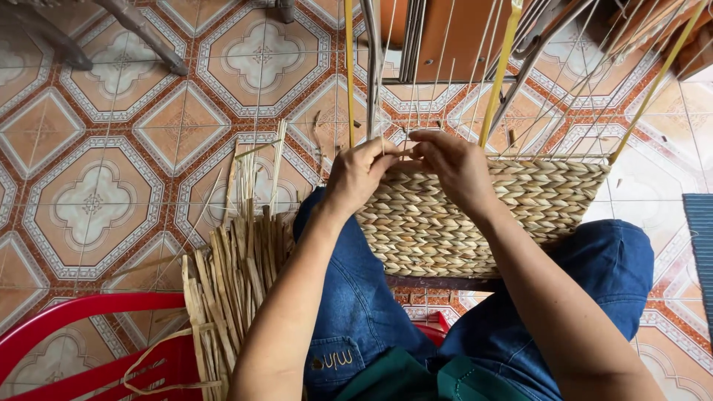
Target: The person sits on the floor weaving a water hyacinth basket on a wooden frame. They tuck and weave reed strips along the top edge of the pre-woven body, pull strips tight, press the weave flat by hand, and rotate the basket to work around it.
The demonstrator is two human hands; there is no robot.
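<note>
i'm seeing both hands working the top edge of the half-woven tan straw basket (483, 215) resting on my lap. left hand (362, 172) fingers pinching a pale fibre strand, right hand (454, 165) fingers pressing together on the rim. bundle of dried straw strips (230, 282) lying beside my left knee.

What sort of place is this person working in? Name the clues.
Probably a home or small craft workshop, worked at floor level. Clues: the patterned tiled floor, a half-woven basket on the lap, and a bundle of dried fibre strips beside a red plastic chair.

Bare forearms, blue denim jeans (356, 297) with yellow pocket stitching, and a dark green top (416, 379).
</note>
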